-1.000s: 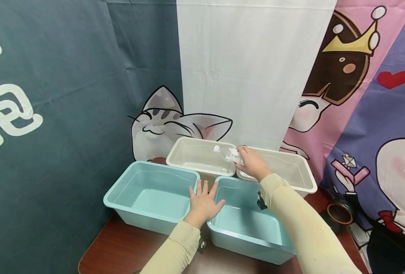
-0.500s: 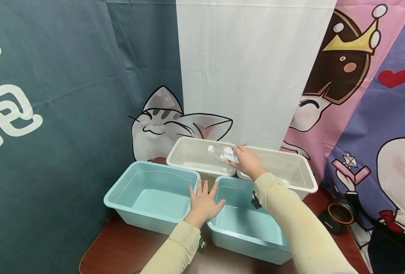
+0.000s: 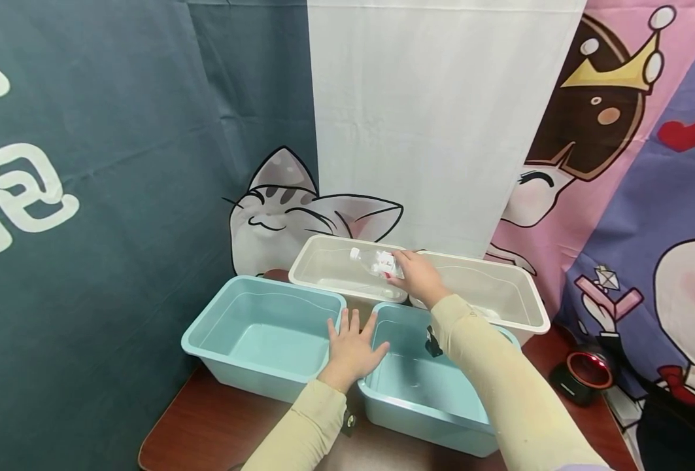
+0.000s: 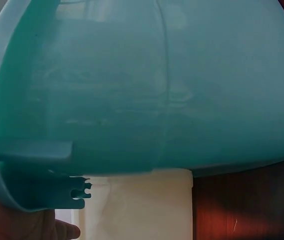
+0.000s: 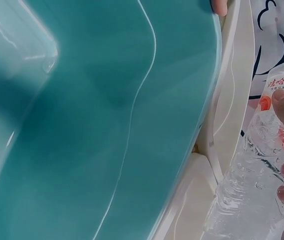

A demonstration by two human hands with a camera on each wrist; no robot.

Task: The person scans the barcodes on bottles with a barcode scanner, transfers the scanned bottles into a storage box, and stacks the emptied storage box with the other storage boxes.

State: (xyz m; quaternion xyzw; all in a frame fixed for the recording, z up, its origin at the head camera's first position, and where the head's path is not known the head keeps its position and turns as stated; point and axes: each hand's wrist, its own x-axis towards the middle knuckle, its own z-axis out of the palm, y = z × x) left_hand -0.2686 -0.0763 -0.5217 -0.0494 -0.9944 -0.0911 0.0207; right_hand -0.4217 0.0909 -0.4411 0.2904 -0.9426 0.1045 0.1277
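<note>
My right hand (image 3: 420, 275) grips a clear plastic water bottle (image 3: 376, 263) with a white and red label, held sideways over the left cream bin (image 3: 318, 265). Its white cap points left. In the right wrist view the thumb presses on the label of the bottle (image 5: 251, 175), and fingertips show through the clear plastic. With fingers spread, my left hand (image 3: 350, 356) rests palm down at the neighbouring rims of the left blue bin (image 3: 265, 340) and the right blue bin (image 3: 418, 392). Mostly the underside of a blue bin (image 4: 132, 90) fills the left wrist view.
A right cream bin (image 3: 488, 284) stands beside the left one, behind the blue bins. All stand on a brown wooden table (image 3: 218, 418). A dark round device (image 3: 585, 373) with a red glow sits at the right edge. Printed cloth (image 3: 447, 124) hangs behind.
My right hand has carried the bottle a little to the left, farther over the left cream bin. The left hand stays in place. A red glow has appeared on the round device.
</note>
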